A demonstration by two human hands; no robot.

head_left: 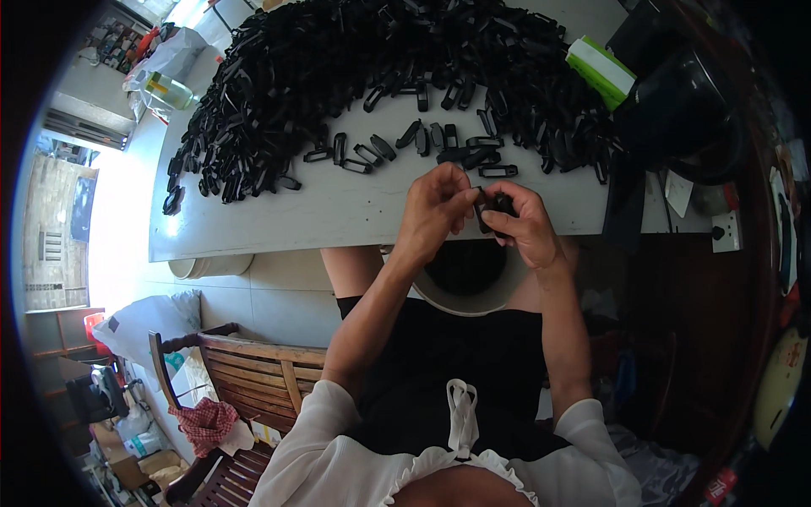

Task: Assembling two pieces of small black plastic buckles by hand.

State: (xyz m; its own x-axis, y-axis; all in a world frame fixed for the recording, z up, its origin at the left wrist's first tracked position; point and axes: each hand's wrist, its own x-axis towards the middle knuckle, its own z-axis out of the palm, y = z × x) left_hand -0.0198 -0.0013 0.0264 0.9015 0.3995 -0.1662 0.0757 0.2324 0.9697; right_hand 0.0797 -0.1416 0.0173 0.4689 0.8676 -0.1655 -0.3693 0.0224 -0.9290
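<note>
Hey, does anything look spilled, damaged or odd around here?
Nothing clearly spilled or damaged, though the heaped black parts are too small to check. Mildly odd: the red checked cloth lies crumpled, not folded, on the wooden bench.

The room is being lit from the left, where the floor (pixel 122 224) is being washed out by white glare. Below the table (pixel 279 226), pale tiles (pixel 287 291) are being divided by thin seams. At left, a slatted wooden bench (pixel 253 372) is being partly covered by a red checked cloth (pixel 207 427). The right side is being sunk in deep shadow, and straight edges are being bent near the rim.
</note>
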